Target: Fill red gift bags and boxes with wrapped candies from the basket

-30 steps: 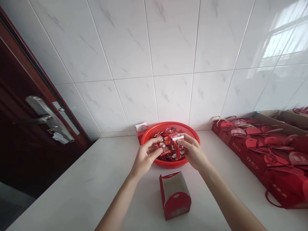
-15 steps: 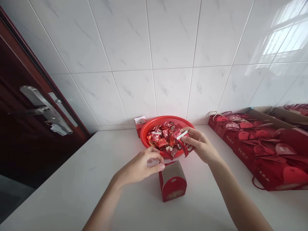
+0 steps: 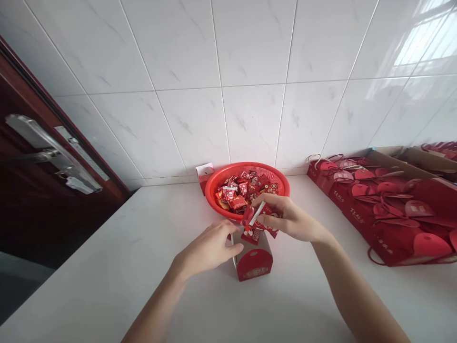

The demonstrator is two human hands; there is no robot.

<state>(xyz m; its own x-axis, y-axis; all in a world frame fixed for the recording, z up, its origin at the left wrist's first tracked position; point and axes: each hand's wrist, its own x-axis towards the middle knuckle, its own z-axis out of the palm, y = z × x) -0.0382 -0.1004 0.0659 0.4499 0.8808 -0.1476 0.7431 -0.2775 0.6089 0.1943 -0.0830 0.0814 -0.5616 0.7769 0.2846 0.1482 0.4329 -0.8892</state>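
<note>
Several red wrapped candies [image 3: 268,224] are pinched in my right hand [image 3: 289,219], over the back of a small red box. The box [image 3: 255,264] stands on the counter with its open top facing up and its rounded red end toward me. One red packet [image 3: 251,235] shows at the box's mouth, just under the held candies. My left hand [image 3: 210,247] is at the box's left edge, thumb and fingers apart, the thumb overlapping the rim; whether it presses on the box I cannot tell. Behind the box, a red plastic basket [image 3: 213,202] holds many wrapped candies.
A small red and white carton [image 3: 204,174] stands left of the basket against the tiled wall [image 3: 193,128]. Closed red gift boxes [image 3: 389,214] with cord handles fill the counter's right side. At left is a dark wooden door with a metal handle [image 3: 53,152]. The white counter [image 3: 143,243] lies between.
My right hand has moved from the basket toward me, bringing the candies over the box. My left hand stays by the box's left edge. The view has tilted slightly.
</note>
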